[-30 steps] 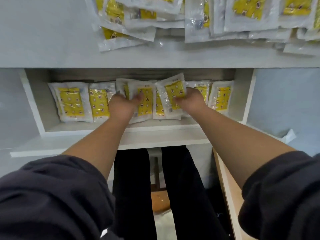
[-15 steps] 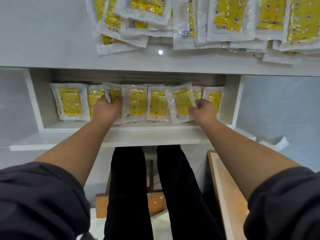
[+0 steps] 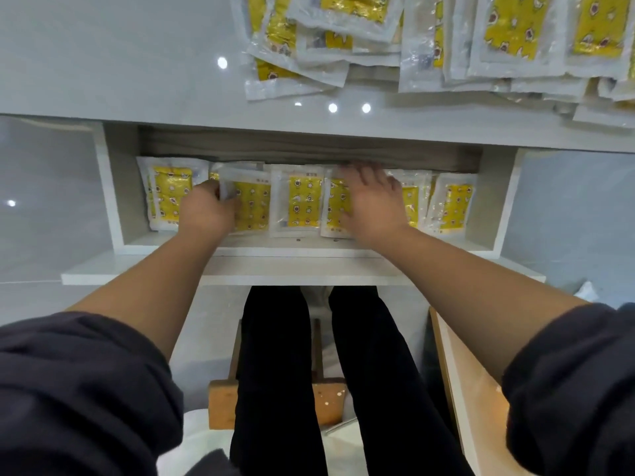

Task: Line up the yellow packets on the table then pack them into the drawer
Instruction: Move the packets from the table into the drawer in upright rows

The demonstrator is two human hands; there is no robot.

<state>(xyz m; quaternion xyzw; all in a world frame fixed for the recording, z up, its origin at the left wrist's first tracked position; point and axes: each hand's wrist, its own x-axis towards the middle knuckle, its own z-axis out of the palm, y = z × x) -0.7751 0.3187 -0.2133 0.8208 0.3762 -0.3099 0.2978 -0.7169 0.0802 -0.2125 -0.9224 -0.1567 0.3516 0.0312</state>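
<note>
Packing step, I reckon: yellow foil packets in clear plastic sleeves (image 3: 302, 201) sit in a row in the open white drawer (image 3: 117, 187). Left hand (image 3: 206, 213) looks to pinch one's edge; right hand (image 3: 372, 201) lies flat on others. Next, fetch more from the glossy white table (image 3: 103, 56).

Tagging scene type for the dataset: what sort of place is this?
Likely a packing or stockroom workstation: a white table piled with identical yellow packets, more lined up in its open drawer, and a wooden stool below.
</note>
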